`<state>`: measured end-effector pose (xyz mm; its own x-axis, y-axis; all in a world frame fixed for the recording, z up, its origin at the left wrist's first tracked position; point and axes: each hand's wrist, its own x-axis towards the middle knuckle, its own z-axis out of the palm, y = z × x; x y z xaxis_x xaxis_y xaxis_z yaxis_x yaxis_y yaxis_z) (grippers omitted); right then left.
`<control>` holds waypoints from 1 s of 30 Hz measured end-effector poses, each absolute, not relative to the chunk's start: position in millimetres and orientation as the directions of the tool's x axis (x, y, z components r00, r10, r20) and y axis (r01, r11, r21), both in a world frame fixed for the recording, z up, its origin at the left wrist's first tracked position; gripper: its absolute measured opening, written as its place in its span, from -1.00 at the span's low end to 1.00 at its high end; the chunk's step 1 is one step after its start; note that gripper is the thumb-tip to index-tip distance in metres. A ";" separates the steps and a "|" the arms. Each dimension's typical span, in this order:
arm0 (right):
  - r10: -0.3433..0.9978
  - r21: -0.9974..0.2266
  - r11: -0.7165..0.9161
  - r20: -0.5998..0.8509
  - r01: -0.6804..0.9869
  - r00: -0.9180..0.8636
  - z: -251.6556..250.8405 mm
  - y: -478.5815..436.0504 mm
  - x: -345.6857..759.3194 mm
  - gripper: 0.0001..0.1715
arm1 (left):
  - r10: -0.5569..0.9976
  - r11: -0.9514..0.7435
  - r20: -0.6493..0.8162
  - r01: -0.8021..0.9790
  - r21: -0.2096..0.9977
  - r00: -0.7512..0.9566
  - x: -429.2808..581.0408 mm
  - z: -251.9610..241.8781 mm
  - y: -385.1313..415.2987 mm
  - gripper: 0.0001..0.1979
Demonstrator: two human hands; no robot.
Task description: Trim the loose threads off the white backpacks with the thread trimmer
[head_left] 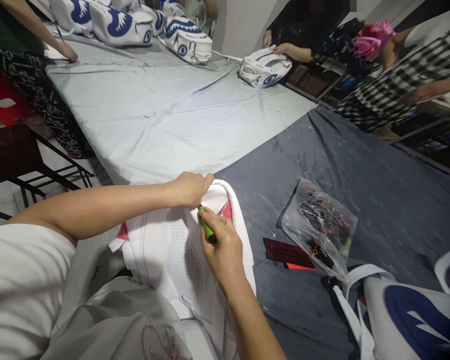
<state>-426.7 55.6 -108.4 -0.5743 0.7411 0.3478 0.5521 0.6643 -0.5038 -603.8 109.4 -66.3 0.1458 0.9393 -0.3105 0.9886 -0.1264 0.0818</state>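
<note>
A white backpack (165,250) lies back-side up at the near edge of the table, its perforated panel facing me. My left hand (190,189) is closed on the bag's top edge beside the handle loop. My right hand (221,245) grips a green pen-like tool (207,229) with its tip against the bag near the top, close to a red inner lining (227,210).
A clear plastic bag of small dark parts (322,225) and a dark red card (285,254) lie to the right on the dark grey cloth (378,170). Another white and blue bag (408,310) sits at bottom right. Other people handle similar bags (264,67) across the table.
</note>
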 end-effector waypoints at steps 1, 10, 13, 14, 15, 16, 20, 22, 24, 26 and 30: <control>0.739 -0.500 0.666 0.339 0.554 -0.582 -108.9 55.7 -426.2 -0.52 | 0.939 -0.126 -0.312 0.989 0.081 0.146 -603.7 -65.7 109.1 -0.44; 0.725 -0.469 0.681 0.321 0.563 -0.609 -109.0 55.0 -424.1 -0.47 | 0.942 -0.127 -0.304 0.989 0.077 0.144 -603.6 -65.2 107.2 -0.43; 0.717 -0.467 0.692 0.351 0.551 -0.603 -110.4 55.7 -424.6 -0.51 | 0.942 -0.127 -0.304 0.989 0.078 0.145 -603.6 -64.8 107.4 -0.44; 0.715 -0.462 0.695 0.366 0.551 -0.595 -111.2 55.9 -424.9 -0.52 | 0.942 -0.126 -0.304 0.989 0.078 0.144 -603.6 -64.5 107.5 -0.44; 0.715 -0.455 0.696 0.371 0.556 -0.592 -111.9 56.2 -425.0 -0.52 | 0.941 -0.126 -0.305 0.989 0.078 0.144 -603.6 -64.2 107.6 -0.45; 0.716 -0.446 0.696 0.366 0.563 -0.595 -112.6 56.6 -425.0 -0.52 | 0.941 -0.126 -0.305 0.989 0.078 0.144 -603.5 -64.0 107.9 -0.45; 0.705 -0.483 0.701 0.359 0.524 -0.612 -114.4 60.2 -423.2 -0.48 | 0.939 -0.133 -0.310 0.988 0.083 0.152 -603.6 -64.5 109.0 -0.47; 0.697 -0.517 0.703 0.369 0.488 -0.614 -115.7 62.7 -421.9 -0.47 | 0.937 -0.135 -0.313 0.988 0.081 0.153 -603.7 -65.3 109.4 -0.47; 0.691 -0.534 0.702 0.350 0.472 -0.632 -117.7 64.4 -420.7 -0.49 | 0.938 -0.134 -0.312 0.988 0.078 0.152 -603.9 -66.0 109.4 -0.47; 0.695 -0.544 0.699 0.361 0.464 -0.622 -119.5 65.0 -420.2 -0.51 | 0.939 -0.134 -0.309 0.988 0.075 0.150 -604.1 -66.6 109.1 -0.47; 0.715 -0.552 0.681 0.362 0.481 -0.597 -117.0 64.2 -420.9 -0.49 | 0.941 -0.137 -0.302 0.988 0.073 0.153 -605.1 -67.1 108.6 -0.48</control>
